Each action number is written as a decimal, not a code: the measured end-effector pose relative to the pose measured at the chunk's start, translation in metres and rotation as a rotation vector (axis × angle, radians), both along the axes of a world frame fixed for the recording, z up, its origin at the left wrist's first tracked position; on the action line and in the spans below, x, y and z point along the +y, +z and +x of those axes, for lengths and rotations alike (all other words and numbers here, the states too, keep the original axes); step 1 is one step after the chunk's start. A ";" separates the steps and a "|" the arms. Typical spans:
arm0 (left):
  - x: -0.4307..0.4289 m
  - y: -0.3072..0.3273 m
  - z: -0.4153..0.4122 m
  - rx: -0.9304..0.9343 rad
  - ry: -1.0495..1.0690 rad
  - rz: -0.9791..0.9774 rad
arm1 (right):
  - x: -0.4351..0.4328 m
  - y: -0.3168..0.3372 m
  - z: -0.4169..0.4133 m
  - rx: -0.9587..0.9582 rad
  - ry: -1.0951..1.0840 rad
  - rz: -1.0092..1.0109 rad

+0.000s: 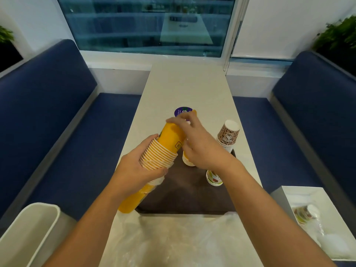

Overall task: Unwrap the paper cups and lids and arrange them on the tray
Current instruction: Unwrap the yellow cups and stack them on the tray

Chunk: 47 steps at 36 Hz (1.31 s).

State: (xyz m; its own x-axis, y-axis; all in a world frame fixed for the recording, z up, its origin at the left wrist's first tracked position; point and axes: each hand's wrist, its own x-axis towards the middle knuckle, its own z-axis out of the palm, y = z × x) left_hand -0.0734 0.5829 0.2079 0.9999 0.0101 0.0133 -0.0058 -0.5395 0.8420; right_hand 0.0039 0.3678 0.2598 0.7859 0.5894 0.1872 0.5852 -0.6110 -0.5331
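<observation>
We see the left hand (142, 166) clasping the middle of a tilted yellow cup stack (169, 137) above the brown tray (185, 193). The right hand (200, 143) curls round its upper cups. Shorter cup stacks (228, 135) stand on the tray's right side.

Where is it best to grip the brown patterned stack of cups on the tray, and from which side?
Probably low, around the band of rims, coming from the right. The brown stack stands upside down and narrows upward, so a high grip may slip; the right hand crowds its left.
</observation>
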 end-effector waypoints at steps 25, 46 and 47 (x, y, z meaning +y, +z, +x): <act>-0.005 -0.007 0.012 0.066 0.042 -0.034 | -0.006 -0.075 0.048 0.253 -0.706 0.322; -0.008 -0.002 0.008 0.035 0.052 0.028 | 0.009 -0.029 -0.014 0.312 -0.091 0.289; -0.008 -0.002 0.007 0.031 0.051 0.036 | 0.009 -0.029 -0.015 0.317 -0.100 0.312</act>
